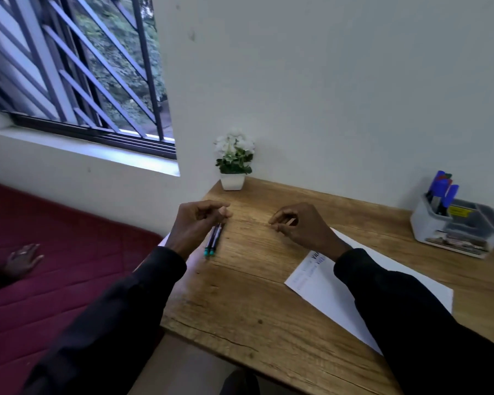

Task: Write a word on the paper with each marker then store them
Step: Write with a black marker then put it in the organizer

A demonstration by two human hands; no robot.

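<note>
Two dark markers with teal ends [213, 241] lie side by side on the wooden table [240, 303], teal ends toward me. My left hand [198, 223] hovers over their far ends with loosely curled fingers, hiding the tips; they rest flat, not lifted. My right hand [298, 226] rests to the right, fingers loosely curled and empty. The white paper [322, 286] lies under my right forearm, with some writing near its upper left corner. At the far right a grey organiser [451, 229] holds several blue-capped markers [443, 188].
A small white pot with white flowers [234, 163] stands at the table's back left corner against the wall. Left of the table lies a dark red cushioned surface [69, 252], with another person's hand [23, 259] on it. A barred window is above it.
</note>
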